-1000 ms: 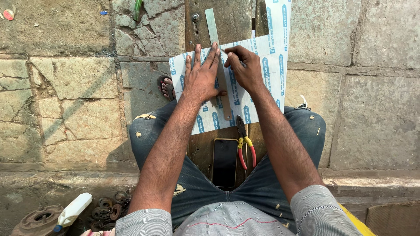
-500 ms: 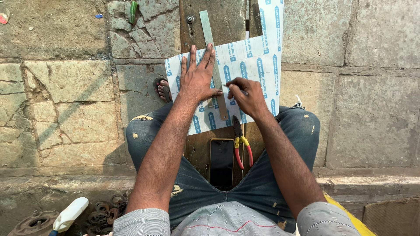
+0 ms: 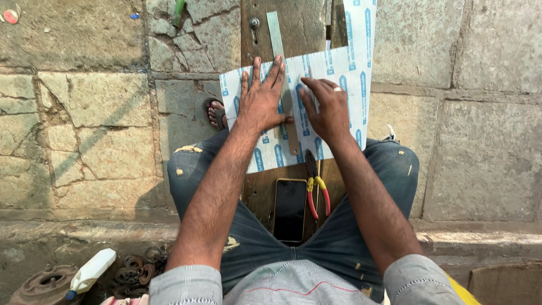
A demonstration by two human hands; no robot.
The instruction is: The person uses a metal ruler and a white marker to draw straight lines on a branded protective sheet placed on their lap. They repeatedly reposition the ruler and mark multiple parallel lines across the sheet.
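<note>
My left hand (image 3: 261, 101) lies flat with fingers spread on a white sheet with blue printed stripes (image 3: 350, 68), its thumb pressing down a long metal ruler (image 3: 276, 34). The sheet rests on a dark wooden board (image 3: 305, 22) that runs between my knees. Just right of the ruler, my right hand (image 3: 328, 108), with a ring on one finger, has its fingers bunched with the tips on the sheet. It seems to pinch a thin tool, which is mostly hidden.
A dark phone (image 3: 289, 210) and red-and-yellow-handled pliers (image 3: 317, 189) lie on the board near my lap. A sandalled foot (image 3: 215, 113) shows left of the sheet. On the stone ground at lower left are a white bottle (image 3: 90, 271) and rusty metal rings (image 3: 135, 268).
My right hand slid down along the ruler's right edge, then went back up toward the far end. The left hand stayed pressed on the ruler and sheet.
</note>
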